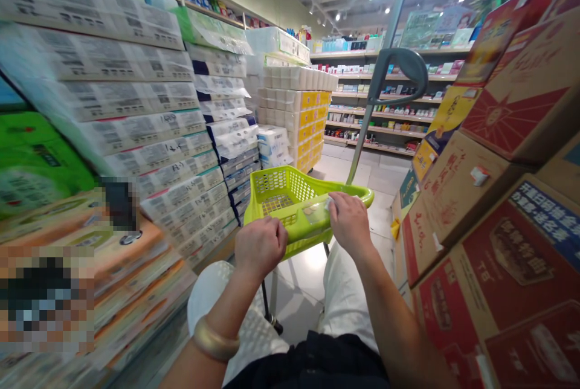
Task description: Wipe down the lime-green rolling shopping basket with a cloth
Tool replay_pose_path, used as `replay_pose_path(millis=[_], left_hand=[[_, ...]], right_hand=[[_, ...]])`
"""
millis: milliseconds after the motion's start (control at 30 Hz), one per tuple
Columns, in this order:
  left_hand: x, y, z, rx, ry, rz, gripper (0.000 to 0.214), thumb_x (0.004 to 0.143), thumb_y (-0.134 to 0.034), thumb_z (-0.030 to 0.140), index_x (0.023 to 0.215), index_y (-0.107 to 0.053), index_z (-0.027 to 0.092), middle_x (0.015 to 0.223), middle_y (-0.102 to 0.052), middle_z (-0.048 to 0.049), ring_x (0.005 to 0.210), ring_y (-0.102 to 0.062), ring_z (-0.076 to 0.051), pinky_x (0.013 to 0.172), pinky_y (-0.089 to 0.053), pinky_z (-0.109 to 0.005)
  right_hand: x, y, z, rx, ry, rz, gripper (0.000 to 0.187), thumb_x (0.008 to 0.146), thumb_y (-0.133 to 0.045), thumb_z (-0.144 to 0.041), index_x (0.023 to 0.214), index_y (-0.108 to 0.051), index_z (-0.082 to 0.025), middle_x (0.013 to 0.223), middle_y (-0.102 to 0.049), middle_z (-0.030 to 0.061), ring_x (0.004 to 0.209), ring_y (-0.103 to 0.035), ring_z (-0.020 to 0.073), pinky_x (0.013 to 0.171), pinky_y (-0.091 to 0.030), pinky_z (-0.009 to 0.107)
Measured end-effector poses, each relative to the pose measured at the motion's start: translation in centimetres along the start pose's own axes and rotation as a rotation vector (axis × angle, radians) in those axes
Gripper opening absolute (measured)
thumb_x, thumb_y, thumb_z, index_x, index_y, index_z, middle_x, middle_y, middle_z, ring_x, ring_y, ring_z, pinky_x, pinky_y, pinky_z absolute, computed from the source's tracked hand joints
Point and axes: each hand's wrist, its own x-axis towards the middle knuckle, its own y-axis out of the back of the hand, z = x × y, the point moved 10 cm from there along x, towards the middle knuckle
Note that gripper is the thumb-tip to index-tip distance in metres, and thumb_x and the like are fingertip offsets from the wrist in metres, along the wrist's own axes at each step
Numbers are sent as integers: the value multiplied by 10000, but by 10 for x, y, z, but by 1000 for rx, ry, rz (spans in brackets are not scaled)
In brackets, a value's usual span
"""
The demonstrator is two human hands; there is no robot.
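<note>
A lime-green shopping cart stands right in front of me, its basket walls pierced with holes. I see nothing lying in the part of the basket that shows. My left hand is closed around the left end of the cart's handle, a bracelet on that wrist. Farther right, my right hand grips the same handle, fingers wrapped over it. Something small and whitish shows at the fingers of the right hand; I cannot tell what it is. A cart leg and wheel show below, beside my legs.
Tall stacks of wrapped paper packs line the left side. Cardboard cartons are piled along the right. A grey metal pole with a handle-shaped fitting rises beyond the cart. Shelves of small goods stand across the tiled floor.
</note>
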Motion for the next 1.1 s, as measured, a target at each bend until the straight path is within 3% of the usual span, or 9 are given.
replay_pose_path(millis=[133,233,333,467,533,600,733,800,1100], left_hand=[[0,0,0,9,-17,12,430,923,-279,319,738,-643,184,764,-678,-86,741,-615,-212,612,-339,-315],[1,0,-1,15,-45,14,433,925,-271,317,739,-639,184,768,-681,-81,736,-612,-202,609,-332,-310],[2,1,-4,15,-63,23,445,928,-266,332,728,-636,185,764,-681,-76,723,-605,-199,607,-329,-308],[3,2,-8,20,-66,43,448,926,-271,343,712,-632,188,758,-682,-67,701,-597,-196,597,-321,-309],[4,2,-9,22,-66,53,443,924,-276,343,707,-631,190,752,-680,-64,697,-596,-196,591,-315,-309],[6,1,-9,21,-73,60,437,922,-281,338,705,-630,191,743,-677,-62,693,-596,-195,587,-309,-308],[8,0,-11,9,-101,74,423,921,-285,321,706,-623,187,735,-672,-61,687,-596,-188,585,-300,-307],[9,-1,-12,0,-108,76,419,922,-290,320,702,-620,184,731,-671,-61,679,-594,-186,580,-293,-307],[14,-2,-18,-6,-86,72,419,913,-304,324,665,-611,184,711,-665,-62,662,-585,-180,553,-261,-305]], right_hand=[[-16,-9,-57,130,188,-66,286,942,-435,-226,1120,-658,-227,1173,-666,46,1139,-546,193,1093,-273,385],[-24,-12,-74,219,288,-109,283,947,-438,-237,1133,-651,-253,1185,-662,27,1156,-541,172,1084,-296,369],[-20,-7,-53,254,280,-64,274,947,-445,-260,1119,-658,-249,1170,-670,29,1125,-560,183,1057,-326,376],[-11,5,-4,224,104,107,290,949,-423,-269,1108,-662,-223,1142,-676,54,1115,-561,216,1031,-345,407],[-14,7,1,201,35,176,298,950,-413,-263,1110,-658,-209,1154,-668,66,1126,-549,229,1038,-336,426],[-21,3,-17,196,59,182,295,948,-413,-244,1119,-651,-208,1172,-660,63,1146,-535,228,1063,-307,430],[-42,-12,-80,250,286,80,282,933,-450,-206,1138,-639,-245,1176,-661,29,1174,-523,188,1107,-250,386],[-46,-14,-91,263,337,59,276,927,-466,-202,1134,-640,-258,1166,-663,23,1175,-525,176,1104,-253,368],[-22,2,-14,209,65,225,289,951,-405,-243,1099,-651,-213,1165,-661,55,1154,-533,220,1048,-316,410]])
